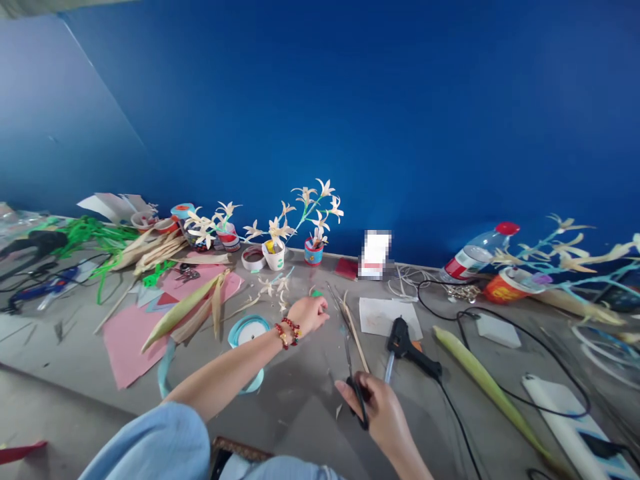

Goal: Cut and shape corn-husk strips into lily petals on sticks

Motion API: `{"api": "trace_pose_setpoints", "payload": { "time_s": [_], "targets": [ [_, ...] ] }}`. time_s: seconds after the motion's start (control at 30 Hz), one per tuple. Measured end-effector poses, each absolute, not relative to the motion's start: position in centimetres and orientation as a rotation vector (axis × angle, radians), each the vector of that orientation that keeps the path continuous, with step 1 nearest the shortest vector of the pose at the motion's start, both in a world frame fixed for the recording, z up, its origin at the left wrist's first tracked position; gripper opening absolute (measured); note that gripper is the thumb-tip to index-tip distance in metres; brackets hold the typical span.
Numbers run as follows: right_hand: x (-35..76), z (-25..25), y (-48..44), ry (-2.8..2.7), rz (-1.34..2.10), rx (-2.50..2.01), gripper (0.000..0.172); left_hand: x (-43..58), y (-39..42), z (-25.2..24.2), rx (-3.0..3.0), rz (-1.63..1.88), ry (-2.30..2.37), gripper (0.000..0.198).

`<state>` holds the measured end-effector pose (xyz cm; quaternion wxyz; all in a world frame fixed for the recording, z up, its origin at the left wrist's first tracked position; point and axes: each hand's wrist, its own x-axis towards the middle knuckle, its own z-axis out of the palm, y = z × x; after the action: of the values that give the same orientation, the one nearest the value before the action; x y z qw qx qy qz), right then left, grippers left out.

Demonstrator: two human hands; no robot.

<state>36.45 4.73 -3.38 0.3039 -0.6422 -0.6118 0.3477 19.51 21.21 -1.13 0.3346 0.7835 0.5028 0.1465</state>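
Note:
My right hand (384, 408) grips a pair of scissors (361, 404) by the black handles, blades pointing away over the grey table (300, 407). A thin pale strip of corn husk (356, 337) runs beside the blades to my fingers; whether they hold it too is unclear. Farther up, my left hand (308, 315), with beaded bracelets (288, 332) at the wrist, is closed, and what is in its fingers cannot be made out. Just beyond its fingers shows a small green piece (316, 293). Husk flowers (273, 288) lie to its left, near a roll of light-blue ribbon (250, 331).
A black glue gun (413, 348) with its cable rests right of the scissors, by white paper (387, 319). Green husks (480, 373), a plastic bottle (475, 253) and cups with husk flowers (313, 253) stand around. Pink paper (131, 347) lies left.

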Motion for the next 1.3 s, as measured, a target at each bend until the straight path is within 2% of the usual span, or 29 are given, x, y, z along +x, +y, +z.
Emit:
{"api": "trace_pose_setpoints", "payload": {
  "time_s": [0.4, 0.63, 0.97, 1.13, 1.3],
  "targets": [
    [37.1, -3.3, 4.2, -1.802, 0.736, -1.707, 0.044, 14.0, 21.2, 0.1, 2.605, 0.209, 1.289, 0.028],
    [37.6, -4.3, 3.8, -1.788, 0.593, -1.683, 0.044, 13.1, 19.3, -1.3, 2.902, 0.155, 1.129, 0.026],
    [37.5, -4.4, 3.8, -1.881, 0.461, -1.673, 0.047, 16.6, 21.3, -0.6, 3.137, 0.065, 0.934, 0.013],
    [37.6, -4.3, 4.2, -1.917, 0.452, -1.647, 0.043, 18.2, 22.0, -0.9, 3.121, 0.006, 0.819, 0.019],
    [37.4, -3.9, 4.4, -1.895, 0.512, -1.658, 0.043, 18.3, 23.3, -1.2, 2.911, 0.084, 0.882, 0.014]
  ]
}}
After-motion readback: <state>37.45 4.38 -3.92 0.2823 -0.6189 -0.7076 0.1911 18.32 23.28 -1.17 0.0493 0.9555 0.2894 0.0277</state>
